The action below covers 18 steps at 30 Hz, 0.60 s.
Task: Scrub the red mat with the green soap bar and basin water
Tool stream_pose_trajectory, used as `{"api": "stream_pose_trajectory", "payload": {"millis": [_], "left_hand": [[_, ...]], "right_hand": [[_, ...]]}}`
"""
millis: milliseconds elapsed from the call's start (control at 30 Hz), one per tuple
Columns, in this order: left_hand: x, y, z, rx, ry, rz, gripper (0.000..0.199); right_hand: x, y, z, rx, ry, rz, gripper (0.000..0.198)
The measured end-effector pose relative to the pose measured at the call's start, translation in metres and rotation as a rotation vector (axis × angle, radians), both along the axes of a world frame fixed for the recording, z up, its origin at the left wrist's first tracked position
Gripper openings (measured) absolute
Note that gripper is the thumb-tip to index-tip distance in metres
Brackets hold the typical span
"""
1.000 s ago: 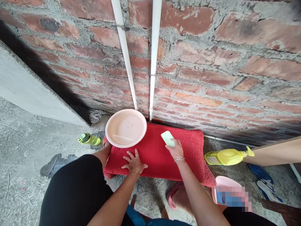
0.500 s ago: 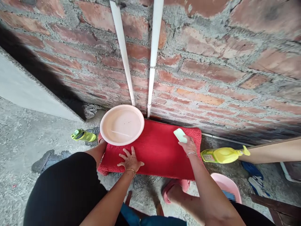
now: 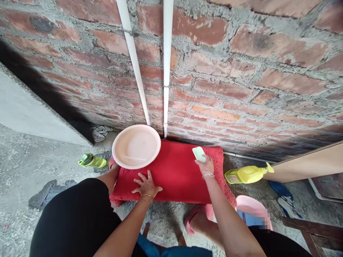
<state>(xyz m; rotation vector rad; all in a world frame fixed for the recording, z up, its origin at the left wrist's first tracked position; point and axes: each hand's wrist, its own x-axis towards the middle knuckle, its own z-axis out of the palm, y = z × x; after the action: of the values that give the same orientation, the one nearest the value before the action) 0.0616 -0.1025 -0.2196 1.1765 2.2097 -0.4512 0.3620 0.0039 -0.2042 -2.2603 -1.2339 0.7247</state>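
Observation:
A red mat (image 3: pixel 177 171) with a shaggy border is spread over a low bench-like support against the wall. My left hand (image 3: pixel 147 186) presses flat on its near left part, fingers spread, just below a pale pink basin (image 3: pixel 136 147). The basin rests on the mat's far left corner and looks to have a little water in it. On the mat's right side, my right hand (image 3: pixel 205 165) grips a pale green bar of soap (image 3: pixel 198 153), whose far end sticks out beyond the fingers.
A yellow pump bottle (image 3: pixel 246 175) lies right of the mat, near a pink tub (image 3: pixel 252 203) with something blue inside. At left are a green bottle (image 3: pixel 92 161) and a grey rag (image 3: pixel 99 133). White pipes (image 3: pixel 166 71) run down the brick wall (image 3: pixel 214 89).
The camera view has tilted slightly, so the scene sits a little further left. Both hands keep nearly the same places on the mat, and the right hand still holds the bar of soap.

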Motion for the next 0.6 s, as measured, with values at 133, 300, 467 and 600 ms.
{"api": "stream_pose_trajectory", "payload": {"millis": [133, 300, 467, 600], "left_hand": [[0.000, -0.001, -0.001, 0.000, -0.003, -0.001, 0.122], [0.000, -0.001, -0.005, -0.020, 0.002, 0.003, 0.122], [-0.001, -0.001, -0.011, -0.035, 0.007, 0.006, 0.125], [-0.001, -0.002, -0.013, -0.012, 0.014, 0.003, 0.126]], "right_hand": [[-0.088, 0.041, -0.006, -0.018, 0.018, 0.281, 0.051], [-0.144, 0.073, -0.017, -0.135, -0.042, 0.446, 0.052], [-0.079, 0.076, -0.017, -0.207, -0.085, 0.444, 0.056], [0.027, 0.054, -0.005, -0.200, -0.124, 0.161, 0.055]]}}
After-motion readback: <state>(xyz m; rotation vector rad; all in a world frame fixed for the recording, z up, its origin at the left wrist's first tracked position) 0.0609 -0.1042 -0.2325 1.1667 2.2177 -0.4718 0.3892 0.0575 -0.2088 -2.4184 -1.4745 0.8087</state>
